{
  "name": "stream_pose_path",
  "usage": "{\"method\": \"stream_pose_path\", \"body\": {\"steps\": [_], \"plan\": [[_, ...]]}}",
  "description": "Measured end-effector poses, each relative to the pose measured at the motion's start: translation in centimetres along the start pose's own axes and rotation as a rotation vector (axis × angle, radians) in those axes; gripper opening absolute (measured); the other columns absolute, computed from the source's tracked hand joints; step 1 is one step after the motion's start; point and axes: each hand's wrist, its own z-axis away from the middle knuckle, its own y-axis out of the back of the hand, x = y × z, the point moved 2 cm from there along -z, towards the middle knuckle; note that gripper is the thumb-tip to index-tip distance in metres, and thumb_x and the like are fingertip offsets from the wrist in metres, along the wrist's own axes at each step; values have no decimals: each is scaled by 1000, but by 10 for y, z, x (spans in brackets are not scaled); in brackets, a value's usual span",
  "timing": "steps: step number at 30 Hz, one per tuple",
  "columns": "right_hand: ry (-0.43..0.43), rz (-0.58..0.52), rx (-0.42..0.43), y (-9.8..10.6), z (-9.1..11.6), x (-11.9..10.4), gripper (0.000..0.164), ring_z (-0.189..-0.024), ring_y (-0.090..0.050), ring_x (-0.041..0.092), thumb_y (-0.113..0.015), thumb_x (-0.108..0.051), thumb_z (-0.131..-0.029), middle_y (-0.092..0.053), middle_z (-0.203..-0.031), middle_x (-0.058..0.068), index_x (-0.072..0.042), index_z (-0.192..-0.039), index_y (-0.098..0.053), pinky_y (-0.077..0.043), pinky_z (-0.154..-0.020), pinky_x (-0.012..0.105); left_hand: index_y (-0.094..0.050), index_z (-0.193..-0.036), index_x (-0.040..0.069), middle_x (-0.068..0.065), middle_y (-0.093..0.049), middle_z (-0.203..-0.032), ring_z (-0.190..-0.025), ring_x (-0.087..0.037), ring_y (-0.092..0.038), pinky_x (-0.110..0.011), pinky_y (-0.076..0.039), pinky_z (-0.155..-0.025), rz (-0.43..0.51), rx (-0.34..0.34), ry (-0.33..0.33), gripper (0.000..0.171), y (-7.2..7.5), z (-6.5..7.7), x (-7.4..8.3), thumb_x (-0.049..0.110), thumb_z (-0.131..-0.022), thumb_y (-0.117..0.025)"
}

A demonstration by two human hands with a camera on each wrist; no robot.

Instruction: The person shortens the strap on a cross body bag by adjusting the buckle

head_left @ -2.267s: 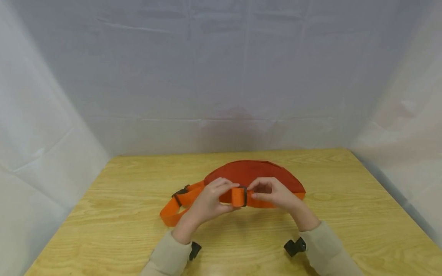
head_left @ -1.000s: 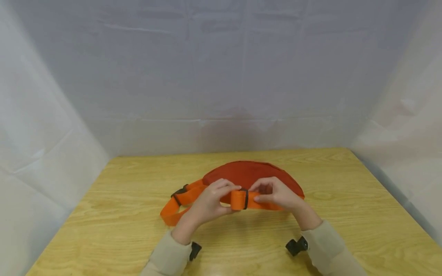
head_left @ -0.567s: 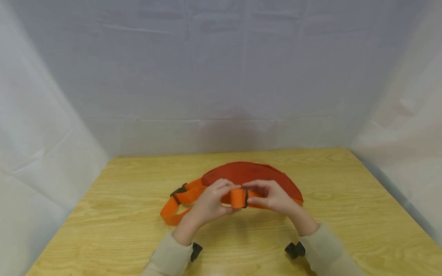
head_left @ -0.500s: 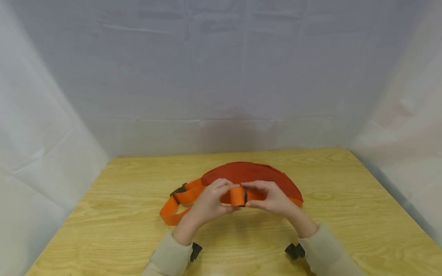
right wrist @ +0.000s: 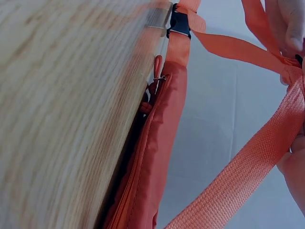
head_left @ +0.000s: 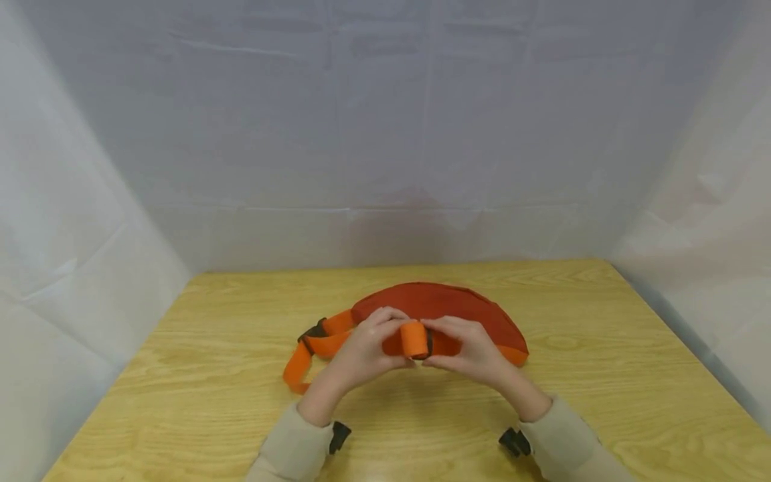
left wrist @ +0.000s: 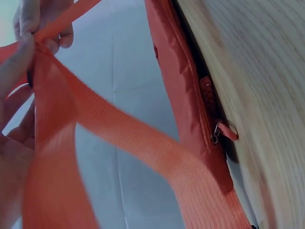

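Observation:
A red waist bag (head_left: 434, 299) lies on the wooden table, its orange strap (head_left: 413, 339) raised in front of it. Beside a black slider (head_left: 430, 343), my left hand (head_left: 363, 353) pinches the strap's folded loop between thumb and fingers. My right hand (head_left: 478, 353) grips the strap at the slider's other side, thumb below and fingers above. The left wrist view shows the strap (left wrist: 128, 131) running down from the fingers in two lengths, near the bag's zipper pull (left wrist: 224, 131). A fastened black buckle (right wrist: 179, 23) joins the strap at the bag's end.
The wooden table (head_left: 199, 375) extends around the bag. Pale sheeting (head_left: 385, 134) hangs behind it and at both sides. Black pieces sit by each cuff, one at the left sleeve (head_left: 295, 445) and one at the right sleeve (head_left: 566, 438).
My right hand has shifted left along the strap up to the slider, its thumb now below it. The loop has tilted and looks narrower. The left hand stays in place.

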Motion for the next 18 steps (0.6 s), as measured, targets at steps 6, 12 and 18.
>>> {"method": "stream_pose_path", "body": {"steps": [6,12,18], "plan": [[30,14,34,1,1,1,55,-84,-58,21,-79,-3,-60,-61,-99,13,6,-110,-57,-50,-68,31,-61,-100,6,0,-53,-95,-88,-12,-52,-24,-45,-76,76,10,78,28,5,0,-2,3,-74,-70],[30,24,20,2,3,1,54,-84,-58,20,-79,-6,-62,-62,-99,12,5,-110,-57,-49,-68,31,-64,-92,8,1,-61,-89,-78,-9,-55,-23,-47,-66,101,-26,186,12,7,1,-3,7,-80,-64],[35,15,8,1,4,3,53,-85,-59,20,-78,-8,-64,-62,-99,12,5,-111,-57,-49,-70,32,-66,-90,13,5,-62,-86,-74,-6,-55,-22,-47,-64,145,-47,274,8,12,4,-6,10,-84,-61]]}}
